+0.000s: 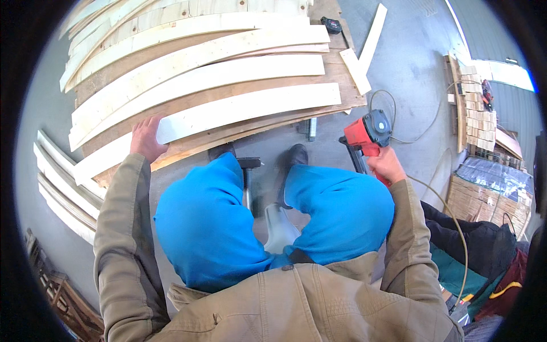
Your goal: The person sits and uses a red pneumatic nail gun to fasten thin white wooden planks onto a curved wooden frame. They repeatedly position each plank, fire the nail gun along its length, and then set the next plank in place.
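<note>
In my right hand is a red and black air nail gun, its handle wrapped by my fingers, held over my right knee. My left hand lies across a pale wooden board near the table's front edge, fingers closed over it. Under my palm a second board runs on toward the lower left; how the two meet is hidden by the hand. Beyond these, more long pale boards lie side by side on the brown plywood table top.
A hammer stands between my knees. A tape measure sits at the table's far right corner. The air hose trails at right. Boards lean at left. Stacked wood and a person in dark clothes are at right.
</note>
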Demonstrator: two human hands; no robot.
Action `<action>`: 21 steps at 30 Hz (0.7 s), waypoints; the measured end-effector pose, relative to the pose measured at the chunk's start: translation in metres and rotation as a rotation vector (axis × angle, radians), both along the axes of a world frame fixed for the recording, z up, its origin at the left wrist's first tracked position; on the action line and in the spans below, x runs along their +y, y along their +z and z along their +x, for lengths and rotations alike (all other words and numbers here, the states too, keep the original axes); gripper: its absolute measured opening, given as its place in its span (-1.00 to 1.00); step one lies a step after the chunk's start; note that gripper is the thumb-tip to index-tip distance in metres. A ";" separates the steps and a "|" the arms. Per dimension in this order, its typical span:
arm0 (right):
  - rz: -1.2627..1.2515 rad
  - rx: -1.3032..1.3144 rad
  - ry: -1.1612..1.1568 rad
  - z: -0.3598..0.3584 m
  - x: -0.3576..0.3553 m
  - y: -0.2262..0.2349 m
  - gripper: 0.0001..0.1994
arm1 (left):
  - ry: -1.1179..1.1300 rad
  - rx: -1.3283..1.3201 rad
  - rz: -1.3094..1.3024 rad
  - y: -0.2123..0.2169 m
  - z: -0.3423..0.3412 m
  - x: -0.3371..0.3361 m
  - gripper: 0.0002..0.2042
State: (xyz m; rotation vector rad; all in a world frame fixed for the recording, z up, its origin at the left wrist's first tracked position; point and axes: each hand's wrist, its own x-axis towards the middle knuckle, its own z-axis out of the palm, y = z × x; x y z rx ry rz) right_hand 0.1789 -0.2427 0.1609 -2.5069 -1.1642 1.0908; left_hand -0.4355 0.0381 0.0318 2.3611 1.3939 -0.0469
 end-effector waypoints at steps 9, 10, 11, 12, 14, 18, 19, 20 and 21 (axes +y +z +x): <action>-0.020 0.041 0.050 0.010 -0.042 -0.069 -0.69 | -0.017 0.043 0.015 -0.004 0.001 0.001 -0.18; -0.054 0.038 0.044 0.010 -0.040 -0.061 -0.67 | -0.015 0.035 0.027 -0.005 0.000 0.001 -0.19; -0.044 0.067 0.043 0.010 -0.036 -0.049 -0.67 | -0.027 0.025 0.040 -0.007 -0.001 0.002 -0.20; -0.059 0.075 0.030 0.011 -0.032 -0.033 -0.66 | -0.031 0.014 0.046 -0.008 -0.002 0.002 -0.20; 0.001 0.118 0.005 0.007 -0.021 -0.002 -0.65 | -0.034 -0.007 0.053 -0.012 -0.003 0.000 -0.20; 0.223 0.169 0.090 -0.015 0.021 0.053 -0.60 | -0.019 -0.036 0.066 -0.017 -0.007 0.000 -0.20; 0.246 0.139 0.172 -0.020 0.034 0.068 -0.60 | -0.017 -0.035 0.074 -0.018 -0.007 0.000 -0.20; 0.286 0.121 0.268 -0.028 0.047 0.078 -0.60 | -0.015 -0.034 0.081 -0.018 -0.008 0.000 -0.20; 0.310 0.119 0.304 -0.038 0.061 0.084 -0.59 | -0.016 -0.045 0.083 -0.018 -0.008 0.000 -0.21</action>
